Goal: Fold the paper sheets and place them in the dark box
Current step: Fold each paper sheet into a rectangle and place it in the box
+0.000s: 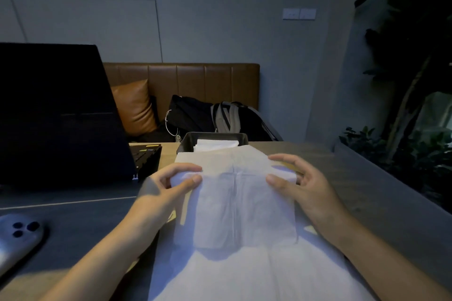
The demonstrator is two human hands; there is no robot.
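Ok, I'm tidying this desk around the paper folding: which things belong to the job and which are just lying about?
Part of the job:
paper sheet, held by left hand and right hand
dark box, with folded paper inside
paper stack

Lying about:
laptop
phone
backpacks

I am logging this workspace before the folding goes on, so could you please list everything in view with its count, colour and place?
paper sheet: one, white, held up between both hands
paper sheets: stack, white, on the table nearest the person
dark box: one, dark grey, far table edge, white paper inside
laptop: one, black, open, left
phone: one, grey, lower left
table: one, brown and grey
sofa: one, brown, behind the table
cushion: one, tan, on the sofa
bags: two, black, on the sofa
plants: green, right
left hand: pinches the sheet's left edge
right hand: touches the sheet's right edge
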